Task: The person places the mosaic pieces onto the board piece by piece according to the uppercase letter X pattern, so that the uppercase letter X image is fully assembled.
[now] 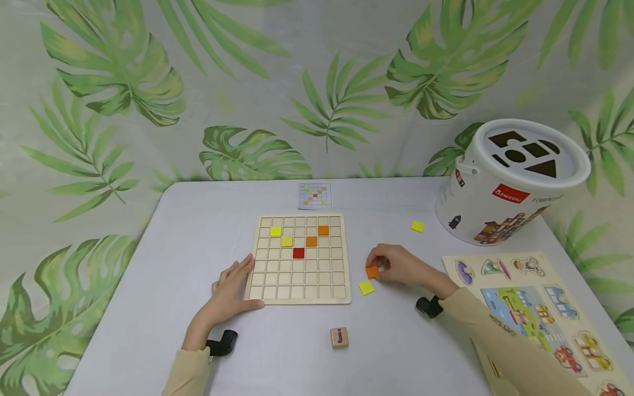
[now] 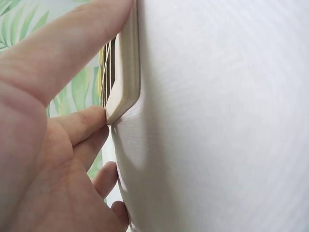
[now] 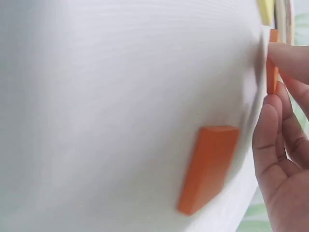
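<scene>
A wooden grid board (image 1: pixel 302 301) lies in front of me, holding two yellow tiles (image 1: pixel 275 231), two orange tiles (image 1: pixel 323 230) and one red tile (image 1: pixel 299 253). My left hand (image 1: pixel 230 291) rests against its near-left corner, thumb along the front edge and fingers at the left side. To the right of the board, my right hand (image 1: pixel 396 265) pinches an orange tile (image 3: pixel 273 72) between thumb and fingertips. A loose yellow tile (image 1: pixel 366 287) lies just below it. Another orange tile (image 3: pixel 210 169) lies on the cloth in the right wrist view, hidden by the hand in the head view.
Behind the board lies a small pattern card (image 1: pixel 315 196). A yellow tile (image 1: pixel 417 226) lies farther back, near a white bucket (image 1: pixel 515 198) with a shape-sorter lid. A picture puzzle board (image 1: pixel 495 283) lies under the right forearm. A wooden letter block (image 1: pixel 339 337) sits in front.
</scene>
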`<state>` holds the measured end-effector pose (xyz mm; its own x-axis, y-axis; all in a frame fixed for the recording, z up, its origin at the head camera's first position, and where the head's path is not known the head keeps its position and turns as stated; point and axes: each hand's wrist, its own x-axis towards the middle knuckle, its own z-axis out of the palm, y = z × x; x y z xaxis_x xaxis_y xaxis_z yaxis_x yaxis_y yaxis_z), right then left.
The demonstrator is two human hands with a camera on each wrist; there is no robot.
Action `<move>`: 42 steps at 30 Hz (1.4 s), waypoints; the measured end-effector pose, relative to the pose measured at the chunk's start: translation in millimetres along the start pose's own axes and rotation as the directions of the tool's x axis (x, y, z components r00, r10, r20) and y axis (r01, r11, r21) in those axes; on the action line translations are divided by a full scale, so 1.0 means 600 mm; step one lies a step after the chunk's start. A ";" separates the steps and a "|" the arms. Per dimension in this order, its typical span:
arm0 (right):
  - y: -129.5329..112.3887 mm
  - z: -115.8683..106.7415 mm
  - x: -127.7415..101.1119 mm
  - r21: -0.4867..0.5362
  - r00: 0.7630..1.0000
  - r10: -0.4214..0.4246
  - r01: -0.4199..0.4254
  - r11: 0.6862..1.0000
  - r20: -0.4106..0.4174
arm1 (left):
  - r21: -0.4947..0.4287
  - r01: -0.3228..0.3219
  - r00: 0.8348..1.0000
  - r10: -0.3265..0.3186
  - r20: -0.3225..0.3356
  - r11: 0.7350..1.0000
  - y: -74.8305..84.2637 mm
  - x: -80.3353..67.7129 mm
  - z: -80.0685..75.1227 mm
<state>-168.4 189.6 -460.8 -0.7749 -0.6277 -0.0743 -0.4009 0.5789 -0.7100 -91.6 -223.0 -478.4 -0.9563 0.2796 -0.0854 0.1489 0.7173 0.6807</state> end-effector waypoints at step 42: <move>-0.169 0.133 0.223 -0.084 0.984 -0.150 0.158 0.984 0.100 | -0.010 -0.009 1.000 0.009 -0.001 1.000 -0.003 0.000 -0.001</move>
<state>-192.5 5.6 -454.6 -0.6535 -0.7560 -0.0366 -0.5583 0.5141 -0.6512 -92.0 -224.7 -479.4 -0.9552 0.2853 -0.0782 0.1552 0.7084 0.6885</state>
